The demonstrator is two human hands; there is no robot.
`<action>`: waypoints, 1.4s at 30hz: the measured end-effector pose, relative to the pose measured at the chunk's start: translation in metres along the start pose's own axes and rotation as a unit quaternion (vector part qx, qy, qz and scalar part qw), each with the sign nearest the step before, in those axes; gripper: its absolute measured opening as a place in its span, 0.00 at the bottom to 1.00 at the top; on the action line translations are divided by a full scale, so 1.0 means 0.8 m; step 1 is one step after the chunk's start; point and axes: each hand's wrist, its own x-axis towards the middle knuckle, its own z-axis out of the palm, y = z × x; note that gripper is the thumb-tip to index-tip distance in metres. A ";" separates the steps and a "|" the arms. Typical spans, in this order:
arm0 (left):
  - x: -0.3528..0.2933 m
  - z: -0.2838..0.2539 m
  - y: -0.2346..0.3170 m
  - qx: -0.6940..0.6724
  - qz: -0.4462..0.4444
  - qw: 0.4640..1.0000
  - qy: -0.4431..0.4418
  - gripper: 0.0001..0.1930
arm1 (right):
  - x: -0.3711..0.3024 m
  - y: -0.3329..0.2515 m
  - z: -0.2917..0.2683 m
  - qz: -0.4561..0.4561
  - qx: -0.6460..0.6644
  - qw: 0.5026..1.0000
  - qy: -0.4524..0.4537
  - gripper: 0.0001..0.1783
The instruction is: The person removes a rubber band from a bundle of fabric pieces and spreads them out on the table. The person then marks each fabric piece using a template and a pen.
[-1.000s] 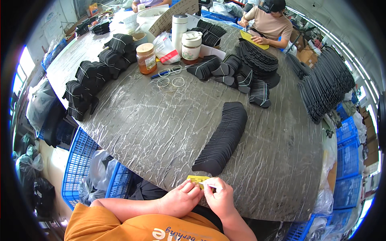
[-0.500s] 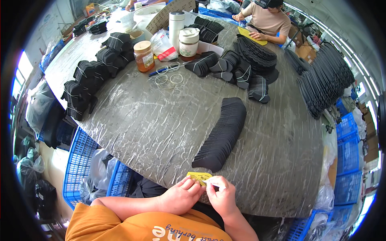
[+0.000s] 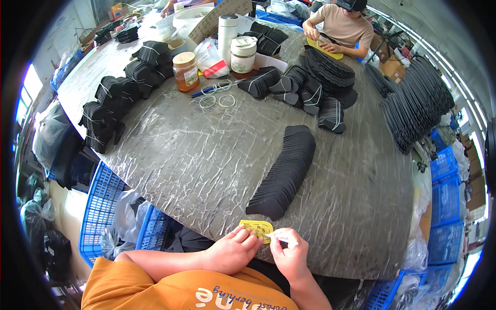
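Observation:
At the near edge of the table my left hand (image 3: 235, 250) grips a small yellow template (image 3: 261, 227) with cut-out openings. Its fingers curl over the template's left side. My right hand (image 3: 289, 253) is closed in a pinch on a thin white pen-like tool (image 3: 276, 237), its tip against the template's right edge. Whatever lies beneath the template is hidden. Just beyond my hands a long fanned row of dark foam pieces (image 3: 283, 173) rests on the table.
The table (image 3: 196, 160) bears bundled black pieces (image 3: 111, 93) at left, a jar (image 3: 185, 72), rubber bands (image 3: 213, 101), a white flask (image 3: 227, 39) and a lidded cup (image 3: 243, 54). Tall black stacks (image 3: 418, 103) stand right. Opposite, another person (image 3: 343, 26) handles a yellow template. Blue crates (image 3: 103, 212) flank the table.
My right hand has shifted slightly right and down with the white tool, and more of the yellow template shows. Across the table, the other person's hand has lowered toward their template.

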 end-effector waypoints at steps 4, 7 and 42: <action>0.002 0.001 0.001 0.028 0.000 0.999 0.026 0.25 | 0.028 -0.005 0.016 -0.037 0.004 0.998 -0.043 0.08; 0.002 0.000 0.000 0.006 0.012 0.999 0.039 0.20 | 0.039 -0.001 0.025 -0.037 -0.001 0.994 -0.100 0.07; 0.002 -0.004 -0.002 0.011 0.022 0.999 0.022 0.26 | 0.022 0.017 -0.001 0.026 -0.017 0.999 -0.006 0.07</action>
